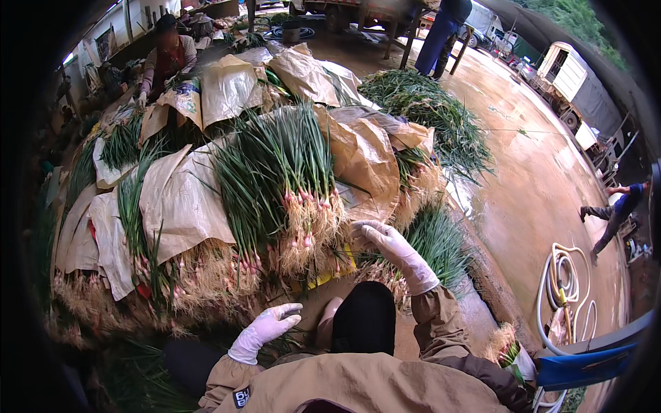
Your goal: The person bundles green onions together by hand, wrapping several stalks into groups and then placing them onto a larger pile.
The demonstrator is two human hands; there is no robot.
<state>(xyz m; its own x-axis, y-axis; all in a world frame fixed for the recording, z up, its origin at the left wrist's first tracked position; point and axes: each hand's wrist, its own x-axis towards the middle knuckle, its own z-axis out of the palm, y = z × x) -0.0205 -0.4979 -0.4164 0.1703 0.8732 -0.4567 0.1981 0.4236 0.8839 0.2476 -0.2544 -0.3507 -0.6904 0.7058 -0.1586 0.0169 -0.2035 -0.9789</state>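
Note:
Wearing a thin whitish glove, my right hand (398, 251) reaches forward with its fingers partly stretched. Its fingertips are beside the pale roots of a bunch of green onions (306, 179) and the lower edge of a brown wrapping sheet (368, 165); whether they touch either is unclear. My left hand (265, 332), gloved likewise, is low in front of my body, fingers loosely apart and nothing visible in them. The bunch lies on top of the pile, green leaves pointing away and pinkish bulbs with stringy roots toward me.
More green onions (213, 279) are heaped under pale sheets (182, 199). A loose leafy heap (427, 113) lies beyond on the wet floor. At right are a coiled hose (564, 282), a walking person (613, 217) and a truck (564, 72). Another person (167, 58) sits at far left.

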